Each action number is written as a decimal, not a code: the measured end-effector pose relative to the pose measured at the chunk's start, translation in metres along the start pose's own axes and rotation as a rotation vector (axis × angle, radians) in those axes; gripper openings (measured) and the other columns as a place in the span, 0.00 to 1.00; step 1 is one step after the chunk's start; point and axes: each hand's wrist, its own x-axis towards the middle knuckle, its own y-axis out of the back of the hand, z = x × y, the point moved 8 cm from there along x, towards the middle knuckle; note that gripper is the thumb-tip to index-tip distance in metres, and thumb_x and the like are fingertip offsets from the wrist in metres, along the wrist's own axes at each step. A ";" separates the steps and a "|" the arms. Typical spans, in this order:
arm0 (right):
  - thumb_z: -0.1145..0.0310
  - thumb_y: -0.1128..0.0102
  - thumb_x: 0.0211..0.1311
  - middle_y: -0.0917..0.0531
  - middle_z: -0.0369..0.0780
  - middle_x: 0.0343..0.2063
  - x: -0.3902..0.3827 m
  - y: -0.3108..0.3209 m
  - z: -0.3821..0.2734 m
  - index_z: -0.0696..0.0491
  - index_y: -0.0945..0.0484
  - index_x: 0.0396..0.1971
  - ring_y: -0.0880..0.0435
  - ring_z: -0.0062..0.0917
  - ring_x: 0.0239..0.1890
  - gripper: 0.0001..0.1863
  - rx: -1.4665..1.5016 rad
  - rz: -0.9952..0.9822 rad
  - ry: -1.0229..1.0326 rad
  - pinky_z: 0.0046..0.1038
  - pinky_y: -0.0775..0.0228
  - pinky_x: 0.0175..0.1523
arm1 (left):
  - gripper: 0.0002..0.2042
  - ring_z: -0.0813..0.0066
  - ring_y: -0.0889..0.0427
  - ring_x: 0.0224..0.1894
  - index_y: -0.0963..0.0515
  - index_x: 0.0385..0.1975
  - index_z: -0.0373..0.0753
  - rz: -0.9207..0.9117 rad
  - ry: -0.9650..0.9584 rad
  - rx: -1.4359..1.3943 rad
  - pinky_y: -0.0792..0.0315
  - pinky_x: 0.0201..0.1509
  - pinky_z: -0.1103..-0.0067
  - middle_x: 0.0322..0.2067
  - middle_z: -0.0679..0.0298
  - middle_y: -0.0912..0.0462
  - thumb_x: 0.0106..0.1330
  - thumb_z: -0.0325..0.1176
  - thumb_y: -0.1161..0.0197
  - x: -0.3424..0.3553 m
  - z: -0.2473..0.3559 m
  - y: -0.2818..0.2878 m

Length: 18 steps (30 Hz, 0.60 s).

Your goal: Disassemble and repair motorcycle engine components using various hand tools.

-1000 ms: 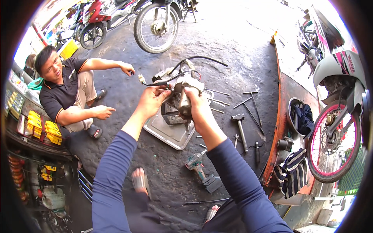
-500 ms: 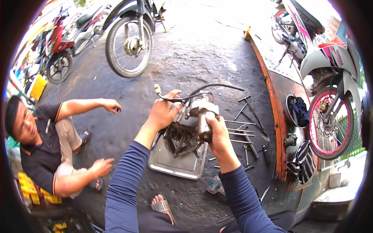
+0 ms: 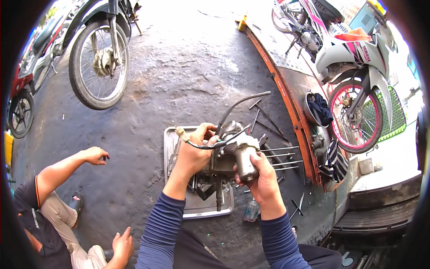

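A greasy motorcycle engine point(image 3: 219, 166) lies over a metal tray point(image 3: 210, 213), with long thin studs point(image 3: 286, 160) sticking out to its right. My right hand point(image 3: 266, 183) is wrapped round a silver cylindrical starter motor point(image 3: 246, 165) at the engine's near right side. Whether the motor is fully seated I cannot tell. At the engine's upper left, my left hand point(image 3: 192, 152) is closed, thumb and fingers pinching the black cable point(image 3: 222, 117) near its base. A wire with a pale plug connector point(image 3: 181, 133) crosses over that hand.
T-handle wrenches point(image 3: 268, 119) and other tools lie right of the engine. A small clear jar point(image 3: 251, 210) stands nearer me. An orange metal rail point(image 3: 286, 96) borders the right side, with a motorcycle point(image 3: 354, 62) beyond. Another person's hand point(image 3: 122, 245) is at lower left.
My view has swung, shifting the surroundings left. The engine has turned to sit more level, and more of the tray shows behind it. My left fingers have drawn in around the cable.
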 end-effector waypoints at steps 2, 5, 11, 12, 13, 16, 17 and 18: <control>0.58 0.44 0.78 0.17 0.44 0.37 -0.003 -0.004 0.000 0.53 0.35 0.55 0.15 0.27 0.30 0.18 -0.004 0.056 0.022 0.29 0.24 0.27 | 0.14 0.70 0.15 0.50 0.23 0.55 0.35 0.006 0.168 -0.256 0.25 0.58 0.76 0.44 0.58 0.13 0.72 0.26 0.34 -0.004 -0.019 -0.001; 0.57 0.43 0.78 0.16 0.45 0.36 -0.006 -0.007 0.001 0.53 0.36 0.55 0.15 0.26 0.30 0.19 -0.047 0.138 0.054 0.28 0.24 0.27 | 0.15 0.65 0.18 0.56 0.21 0.54 0.37 -0.021 -0.325 -0.097 0.28 0.62 0.74 0.51 0.54 0.18 0.68 0.26 0.31 -0.007 0.015 0.003; 0.57 0.47 0.79 0.15 0.47 0.36 -0.009 -0.011 0.005 0.53 0.34 0.56 0.16 0.30 0.27 0.18 -0.027 0.198 0.096 0.30 0.25 0.29 | 0.08 0.56 0.32 0.73 0.15 0.32 0.36 -0.291 -0.192 -0.335 0.41 0.76 0.63 0.67 0.48 0.28 0.55 0.27 0.24 -0.007 0.013 0.009; 0.57 0.47 0.79 0.15 0.47 0.36 -0.008 -0.011 0.006 0.54 0.34 0.56 0.15 0.30 0.27 0.18 -0.015 0.196 0.104 0.30 0.25 0.29 | 0.10 0.56 0.32 0.73 0.15 0.32 0.36 -0.335 -0.238 -0.290 0.41 0.76 0.63 0.67 0.49 0.28 0.53 0.30 0.22 -0.006 0.018 0.009; 0.57 0.47 0.79 0.15 0.47 0.37 -0.008 -0.010 0.009 0.54 0.33 0.56 0.15 0.30 0.28 0.18 -0.003 0.220 0.069 0.30 0.24 0.29 | 0.13 0.56 0.32 0.73 0.16 0.31 0.36 -0.364 -0.288 -0.243 0.42 0.76 0.63 0.67 0.49 0.28 0.51 0.33 0.19 -0.006 0.022 0.009; 0.59 0.36 0.73 0.17 0.42 0.39 -0.007 -0.011 0.006 0.57 0.36 0.61 0.16 0.24 0.27 0.27 -0.004 0.212 0.117 0.27 0.23 0.29 | 0.36 0.53 0.30 0.72 0.20 0.55 0.39 -0.366 -0.303 -0.063 0.36 0.74 0.63 0.69 0.47 0.29 0.42 0.39 0.14 -0.004 0.022 0.003; 0.59 0.33 0.71 0.18 0.41 0.39 -0.007 -0.013 0.004 0.58 0.38 0.62 0.16 0.23 0.25 0.30 -0.015 0.205 0.130 0.25 0.23 0.28 | 0.41 0.52 0.29 0.72 0.23 0.61 0.40 -0.347 -0.302 -0.010 0.35 0.74 0.62 0.70 0.47 0.30 0.41 0.39 0.14 -0.002 0.022 0.001; 0.65 0.30 0.66 0.18 0.40 0.38 -0.007 -0.015 0.000 0.60 0.37 0.62 0.16 0.21 0.26 0.31 -0.110 0.188 0.156 0.25 0.22 0.29 | 0.51 0.49 0.27 0.70 0.34 0.72 0.40 -0.376 -0.155 -0.068 0.32 0.72 0.61 0.69 0.46 0.28 0.44 0.38 0.16 -0.002 0.011 -0.004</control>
